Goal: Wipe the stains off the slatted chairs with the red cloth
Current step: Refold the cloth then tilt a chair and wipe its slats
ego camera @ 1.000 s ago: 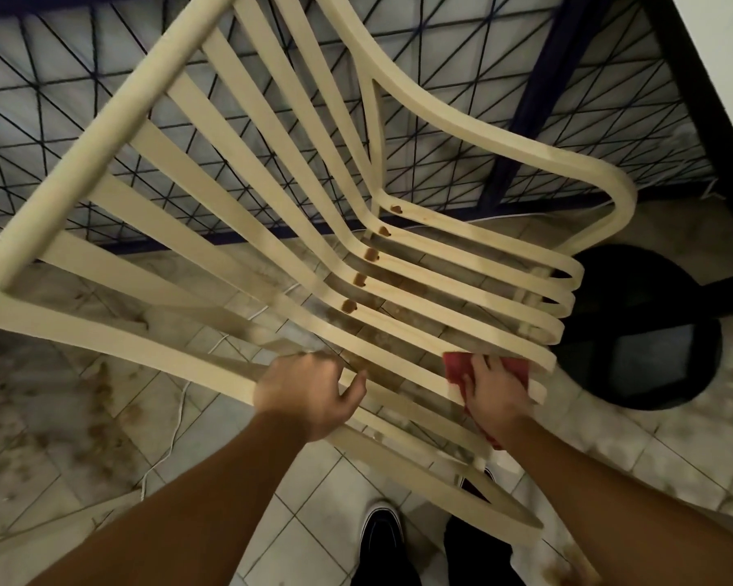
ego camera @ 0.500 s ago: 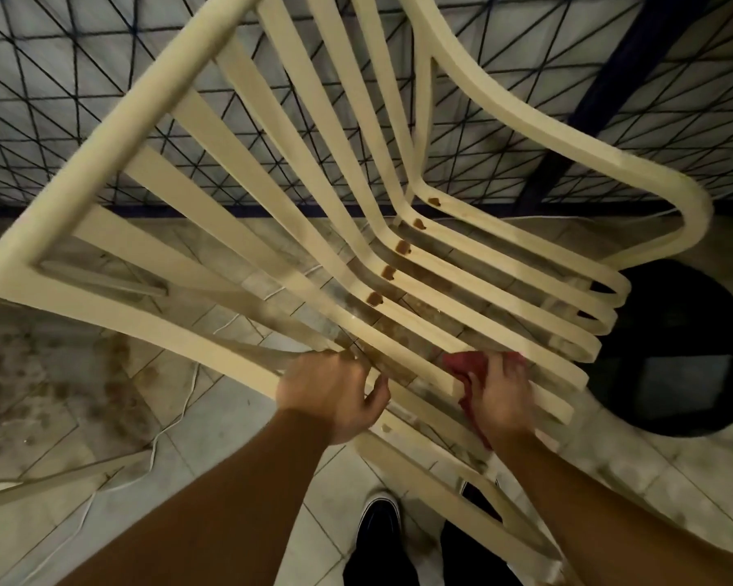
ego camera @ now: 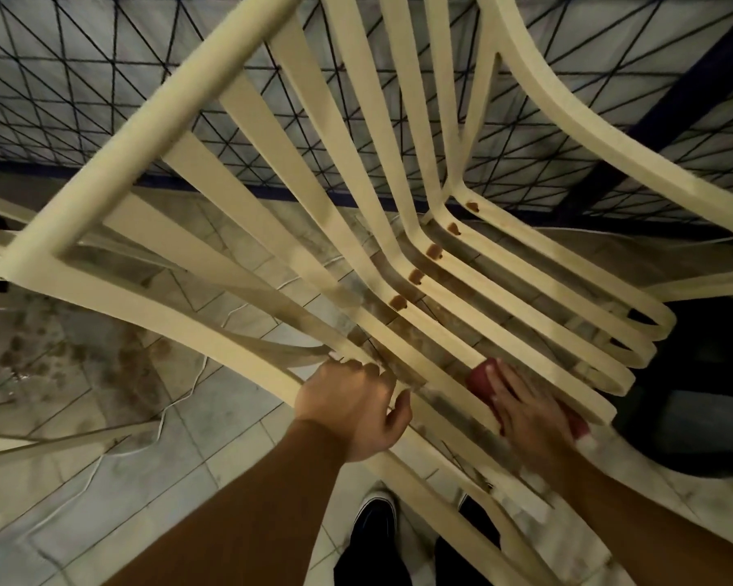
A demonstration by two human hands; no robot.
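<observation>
Wiping underway: right hand (ego camera: pixel 525 410) flat, fingers spread, presses cloth (ego camera: pixel 481 380) on front seat slats of chair (ego camera: pixel 246 285), left hand (ego camera: pixel 352 406) gripping frame; next stroke likely must reach brown stains (ego camera: pixel 415 276) further back.

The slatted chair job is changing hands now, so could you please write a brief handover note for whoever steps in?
Left hand: gripping the slatted chair at the near side of the seat, steadying it.
Right hand: flat on the red cloth, pressing it onto the seat slats near the front edge.
Done: cannot tell how much is already wiped; the slats near the cloth look grimy.
Left: five brown stains in a row along the bend where the seat meets the back, all untouched. Move the cloth up to them next.
</observation>
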